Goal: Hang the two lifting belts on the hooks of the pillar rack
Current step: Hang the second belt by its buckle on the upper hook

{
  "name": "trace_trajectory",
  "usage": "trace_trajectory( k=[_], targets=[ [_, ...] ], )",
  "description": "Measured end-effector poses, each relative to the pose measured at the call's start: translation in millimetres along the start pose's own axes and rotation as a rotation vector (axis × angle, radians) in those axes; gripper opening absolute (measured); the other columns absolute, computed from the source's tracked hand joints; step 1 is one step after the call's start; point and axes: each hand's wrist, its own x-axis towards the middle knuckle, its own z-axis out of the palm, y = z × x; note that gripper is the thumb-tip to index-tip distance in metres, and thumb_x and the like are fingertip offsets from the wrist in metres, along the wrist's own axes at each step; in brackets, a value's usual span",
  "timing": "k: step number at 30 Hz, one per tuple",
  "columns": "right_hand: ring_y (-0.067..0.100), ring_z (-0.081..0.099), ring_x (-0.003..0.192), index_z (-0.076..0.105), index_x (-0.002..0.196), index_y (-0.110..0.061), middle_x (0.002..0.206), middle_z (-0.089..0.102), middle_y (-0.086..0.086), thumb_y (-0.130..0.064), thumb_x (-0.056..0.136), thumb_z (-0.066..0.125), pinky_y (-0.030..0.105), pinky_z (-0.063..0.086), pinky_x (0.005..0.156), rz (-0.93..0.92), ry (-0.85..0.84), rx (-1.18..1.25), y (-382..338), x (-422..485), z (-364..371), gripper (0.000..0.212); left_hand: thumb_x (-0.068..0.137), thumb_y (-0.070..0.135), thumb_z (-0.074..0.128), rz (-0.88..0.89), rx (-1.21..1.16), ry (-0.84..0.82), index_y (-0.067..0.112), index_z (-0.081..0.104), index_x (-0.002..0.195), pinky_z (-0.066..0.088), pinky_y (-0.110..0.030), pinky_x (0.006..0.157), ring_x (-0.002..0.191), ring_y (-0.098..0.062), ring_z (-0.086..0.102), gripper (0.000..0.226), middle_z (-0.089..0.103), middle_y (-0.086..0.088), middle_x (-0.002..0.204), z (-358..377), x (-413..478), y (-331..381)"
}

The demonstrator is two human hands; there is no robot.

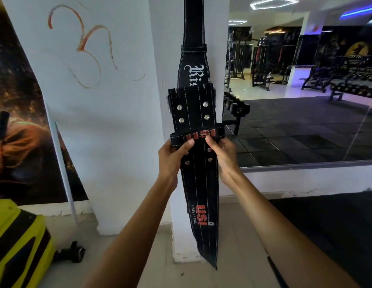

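Note:
A black lifting belt with white gothic lettering (193,59) hangs flat down the white pillar (166,59); its top runs out of view, so no hook shows. In front of it I hold a second black belt with red USI lettering (198,190) upright, buckle end up, its tail hanging down to near the floor. My left hand (173,156) grips its left edge at the keeper loop. Pinching the loop from the right side is my right hand (221,154). The buckle end overlaps the lower part of the hanging belt.
A wall poster (18,121) and a thin white pole (62,163) stand at left. A yellow-and-black object (16,246) and a small dark item (71,251) lie on the floor at lower left. Right of the pillar, a large mirror (305,100) reflects gym racks and dumbbells.

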Motion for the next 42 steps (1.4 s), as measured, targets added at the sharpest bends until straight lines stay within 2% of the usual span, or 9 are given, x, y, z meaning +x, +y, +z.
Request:
trace_trajectory(
  k=[5, 10, 15, 20, 24, 28, 31, 36, 42],
  targets=[
    [-0.001, 0.068, 0.083, 0.063, 0.094, -0.022, 0.093, 0.069, -0.004, -0.01, 0.085, 0.06, 0.016, 0.053, 0.074, 0.007, -0.109, -0.126, 19, -21, -25, 0.015, 0.081, 0.011, 0.069, -0.054, -0.139, 0.117, 0.007, 0.068, 0.094, 0.052, -0.02, 0.056, 0.07, -0.015, 0.063, 0.014, 0.067, -0.004, 0.078, 15, 0, 0],
    [0.022, 0.067, 0.096, 0.062, 0.104, -0.004, 0.106, 0.069, 0.015, -0.008, 0.08, 0.066, 0.02, 0.056, 0.077, 0.339, -0.207, -0.306, 87, -74, -69, 0.025, 0.082, 0.008, 0.067, -0.038, -0.151, 0.086, 0.003, 0.066, 0.101, 0.052, -0.019, 0.057, 0.064, -0.007, 0.063, 0.019, 0.066, 0.0, 0.074, 20, -2, 0],
    [0.009, 0.059, 0.1, 0.058, 0.113, -0.023, 0.11, 0.064, -0.003, -0.066, 0.07, 0.05, 0.029, 0.047, 0.087, 0.295, -0.146, -0.182, 34, -41, -54, 0.061, 0.08, 0.008, 0.068, -0.067, -0.074, 0.004, 0.008, 0.067, 0.096, 0.051, -0.026, 0.069, 0.079, -0.015, 0.066, 0.017, 0.069, -0.001, 0.083, 14, -4, -6],
    [0.022, 0.063, 0.102, 0.067, 0.096, -0.023, 0.1, 0.07, 0.003, -0.05, 0.092, 0.032, 0.039, 0.046, 0.095, 0.217, -0.069, -0.138, -4, -15, -35, 0.045, 0.08, 0.003, 0.064, -0.105, 0.057, -0.062, 0.006, 0.06, 0.109, 0.051, -0.028, 0.072, 0.085, -0.017, 0.067, 0.029, 0.068, -0.004, 0.095, 14, -3, 2],
    [0.02, 0.052, 0.121, 0.059, 0.121, -0.023, 0.128, 0.059, 0.004, -0.081, 0.066, 0.04, 0.048, 0.033, 0.107, 0.267, -0.112, -0.076, -20, -11, -27, 0.082, 0.079, -0.001, 0.059, -0.094, 0.079, -0.138, 0.011, 0.062, 0.108, 0.053, -0.021, 0.062, 0.076, -0.012, 0.069, 0.032, 0.071, -0.003, 0.089, 3, -4, 8],
    [0.007, 0.046, 0.108, 0.058, 0.099, -0.032, 0.103, 0.057, -0.014, -0.053, 0.089, 0.039, 0.035, 0.029, 0.107, 0.237, -0.162, -0.125, -60, 15, -18, 0.03, 0.073, 0.006, 0.059, -0.091, 0.109, -0.233, 0.013, 0.064, 0.1, 0.051, -0.026, 0.067, 0.073, -0.01, 0.067, 0.029, 0.071, 0.002, 0.081, 3, -6, 12],
    [0.016, 0.05, 0.112, 0.064, 0.093, -0.028, 0.102, 0.06, -0.009, -0.065, 0.08, 0.044, 0.042, 0.033, 0.104, 0.228, -0.172, -0.147, -57, 22, -14, 0.043, 0.09, 0.023, 0.055, -0.086, 0.018, -0.174, 0.012, 0.066, 0.108, 0.054, -0.026, 0.073, 0.083, -0.012, 0.07, 0.023, 0.074, -0.001, 0.093, 14, 2, 26],
    [0.005, 0.056, 0.041, 0.066, 0.074, -0.021, 0.046, 0.061, -0.01, -0.061, 0.082, 0.048, 0.02, 0.04, 0.04, 0.303, -0.065, 0.036, -47, 18, -7, 0.044, 0.095, 0.03, 0.048, -0.096, -0.047, -0.096, 0.006, 0.067, 0.108, 0.055, -0.021, 0.062, 0.078, -0.014, 0.072, 0.033, 0.074, -0.009, 0.096, 27, 8, 39],
    [0.014, 0.065, 0.085, 0.063, 0.1, -0.014, 0.104, 0.066, 0.002, -0.029, 0.093, 0.042, 0.029, 0.051, 0.072, 0.212, -0.195, 0.286, -53, 15, -15, 0.027, 0.087, 0.025, 0.045, -0.138, -0.129, -0.065, 0.008, 0.065, 0.105, 0.051, -0.033, 0.068, 0.079, -0.02, 0.064, 0.031, 0.068, -0.008, 0.09, 32, 8, 35]
  ],
)
